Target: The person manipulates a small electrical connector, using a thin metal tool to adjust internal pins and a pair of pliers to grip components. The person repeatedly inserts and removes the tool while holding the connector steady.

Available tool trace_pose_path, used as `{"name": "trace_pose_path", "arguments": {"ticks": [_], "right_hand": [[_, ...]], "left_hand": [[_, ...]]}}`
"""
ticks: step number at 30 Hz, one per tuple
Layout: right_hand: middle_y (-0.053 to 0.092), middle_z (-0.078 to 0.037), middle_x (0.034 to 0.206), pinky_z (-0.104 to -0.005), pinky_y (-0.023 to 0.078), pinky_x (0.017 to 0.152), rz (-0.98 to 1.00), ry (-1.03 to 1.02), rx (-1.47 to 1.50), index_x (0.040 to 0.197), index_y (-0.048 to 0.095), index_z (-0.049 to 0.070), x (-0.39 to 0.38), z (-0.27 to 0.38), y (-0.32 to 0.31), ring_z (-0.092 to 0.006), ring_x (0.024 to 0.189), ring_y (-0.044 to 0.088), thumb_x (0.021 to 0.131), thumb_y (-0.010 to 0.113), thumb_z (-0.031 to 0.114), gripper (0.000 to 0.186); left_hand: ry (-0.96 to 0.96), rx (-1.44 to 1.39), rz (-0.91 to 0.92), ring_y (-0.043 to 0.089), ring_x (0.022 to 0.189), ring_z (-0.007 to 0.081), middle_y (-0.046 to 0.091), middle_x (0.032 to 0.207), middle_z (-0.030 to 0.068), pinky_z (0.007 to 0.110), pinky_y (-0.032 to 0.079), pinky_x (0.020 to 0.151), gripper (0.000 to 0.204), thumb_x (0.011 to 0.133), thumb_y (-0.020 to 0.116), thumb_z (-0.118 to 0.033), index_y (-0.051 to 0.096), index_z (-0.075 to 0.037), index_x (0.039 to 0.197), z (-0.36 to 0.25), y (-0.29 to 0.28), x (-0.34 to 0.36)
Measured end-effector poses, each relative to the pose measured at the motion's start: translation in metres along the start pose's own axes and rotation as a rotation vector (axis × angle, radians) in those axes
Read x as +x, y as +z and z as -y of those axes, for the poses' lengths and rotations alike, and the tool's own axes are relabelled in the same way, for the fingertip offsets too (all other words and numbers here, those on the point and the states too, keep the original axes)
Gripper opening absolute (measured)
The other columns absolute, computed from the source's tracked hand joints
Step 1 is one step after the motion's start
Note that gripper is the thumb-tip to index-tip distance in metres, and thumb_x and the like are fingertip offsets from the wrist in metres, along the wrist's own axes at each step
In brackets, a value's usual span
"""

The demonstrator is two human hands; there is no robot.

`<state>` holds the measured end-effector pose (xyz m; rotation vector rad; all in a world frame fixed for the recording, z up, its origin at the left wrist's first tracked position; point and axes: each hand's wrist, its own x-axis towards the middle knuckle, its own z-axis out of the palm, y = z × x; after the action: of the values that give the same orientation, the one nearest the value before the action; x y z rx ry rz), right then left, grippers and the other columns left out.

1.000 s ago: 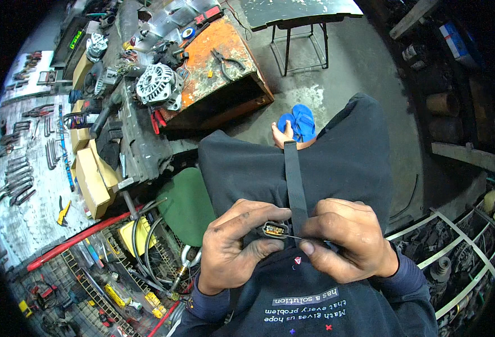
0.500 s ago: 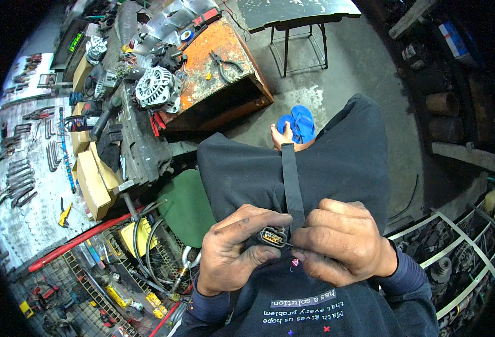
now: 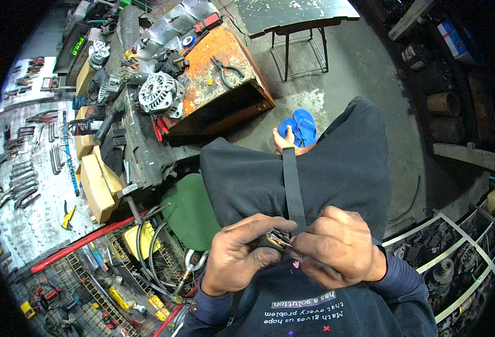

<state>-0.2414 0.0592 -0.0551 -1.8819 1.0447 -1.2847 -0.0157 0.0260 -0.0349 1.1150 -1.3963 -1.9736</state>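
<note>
Over my lap, my left hand (image 3: 247, 251) pinches a small dark electrical connector (image 3: 277, 238) between thumb and fingers. Orange or brass-coloured parts show inside its open end, which faces my right hand. Close beside it, my right hand (image 3: 337, 247) is closed around a thin pick-like tool (image 3: 291, 244). Only the slim tip of that tool shows, and it reaches the connector's open end. My right fingers hide the rest of it.
An orange, paint-worn cabinet (image 3: 199, 90) ahead carries pliers (image 3: 225, 72) and an alternator (image 3: 160, 94). Several hand tools lie on a white board (image 3: 39, 146) at left. A green stool seat (image 3: 188, 210) stands by my left leg; a metal rack of parts (image 3: 455, 247) is at right.
The connector has tilted in my left hand, so less of its open face shows. Both hands have stayed close together, the left one shifting slightly to the right.
</note>
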Motion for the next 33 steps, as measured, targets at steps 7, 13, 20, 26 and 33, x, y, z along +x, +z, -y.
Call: {"name": "trace_pose_path", "arguments": {"ticks": [7,13,20,26,33], "right_hand": [[0.057,-0.007,0.08,-0.0352,0.049,0.05,0.024,0.078,0.093,0.104,0.07,0.0,0.003,0.009,-0.009,-0.0235,0.061,0.059,0.071,0.082,0.007,0.036],[0.058,-0.008,0.077,-0.037,0.052,0.05,0.087,0.142,0.111,0.103,0.068,0.0,0.009,0.011,-0.014,-0.0255,0.059,0.063,0.076,0.079,0.006,0.03],[0.061,-0.009,0.078,-0.0376,0.053,0.051,0.098,0.206,0.151,0.102,0.069,0.001,0.011,0.012,-0.016,-0.0271,0.057,0.064,0.081,0.078,0.006,0.024],[0.062,-0.01,0.078,-0.0379,0.054,0.051,0.094,0.223,0.139,0.102,0.069,0.001,0.01,0.013,-0.015,-0.0275,0.058,0.065,0.081,0.078,0.006,0.024],[0.064,-0.011,0.08,-0.0382,0.054,0.05,0.082,0.217,0.105,0.102,0.069,-0.001,0.01,0.016,-0.015,-0.0276,0.059,0.067,0.081,0.079,0.005,0.024]], "left_hand": [[0.124,0.132,-0.025,0.068,0.104,0.0203,0.072,0.111,0.0136,0.032,0.054,0.091,0.044,0.085,0.084,-0.018,0.073,0.003,0.122,-0.002,-0.001,0.004],[0.201,0.233,-0.045,0.067,0.104,0.022,0.073,0.11,0.0108,0.034,0.054,0.09,0.04,0.081,0.086,-0.017,0.077,-0.002,0.117,-0.005,0.001,0.006],[0.202,0.26,-0.048,0.066,0.104,0.0224,0.073,0.109,0.0095,0.034,0.054,0.09,0.044,0.073,0.087,-0.009,0.078,-0.004,0.115,-0.005,0.0,0.006],[0.21,0.289,-0.067,0.065,0.104,0.0232,0.073,0.108,0.008,0.035,0.053,0.091,0.044,0.07,0.087,-0.005,0.079,-0.006,0.113,-0.005,0.0,0.007],[0.236,0.32,-0.074,0.065,0.104,0.0236,0.073,0.108,0.006,0.036,0.053,0.092,0.042,0.07,0.087,-0.005,0.08,-0.007,0.111,-0.006,0.001,0.007]]}}
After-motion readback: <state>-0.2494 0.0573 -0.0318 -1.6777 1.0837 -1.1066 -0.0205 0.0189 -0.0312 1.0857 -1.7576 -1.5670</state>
